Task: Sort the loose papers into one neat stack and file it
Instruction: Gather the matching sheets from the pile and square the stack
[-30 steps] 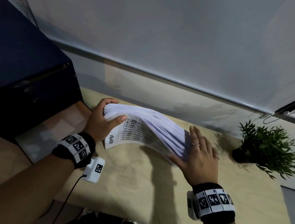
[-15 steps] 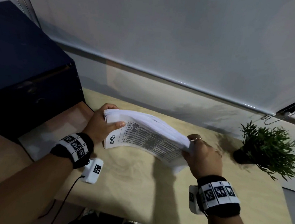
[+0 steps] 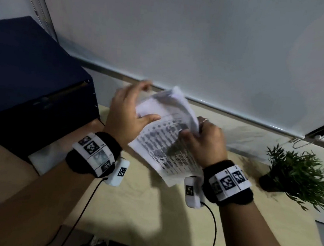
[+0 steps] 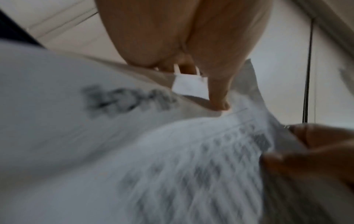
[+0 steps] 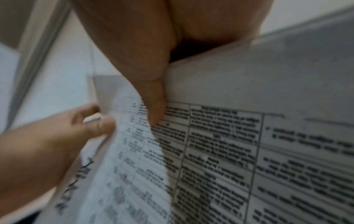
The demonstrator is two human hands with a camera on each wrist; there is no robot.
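A thick stack of printed white papers (image 3: 165, 140) is held tilted up above the wooden desk (image 3: 149, 210), its printed top sheet facing me. My left hand (image 3: 130, 116) grips its upper left edge, thumb on the front sheet and fingers behind. My right hand (image 3: 202, 140) grips the right edge, thumb pressed on the print. In the left wrist view the stack of papers (image 4: 134, 151) is blurred, with my left thumb (image 4: 218, 97) on it. The right wrist view shows the table print on the papers (image 5: 229, 151) under my right thumb (image 5: 155, 106).
A dark blue box (image 3: 29, 83) stands at the left on the desk, a white sheet (image 3: 42, 157) lying under its near corner. A small potted plant (image 3: 297, 174) stands at the right. A window blind (image 3: 184, 42) hangs behind the desk.
The stack has been lifted off the desk and tipped upright. Both hands came closer together, and my right hand went from lying flat on the papers to gripping their edge.
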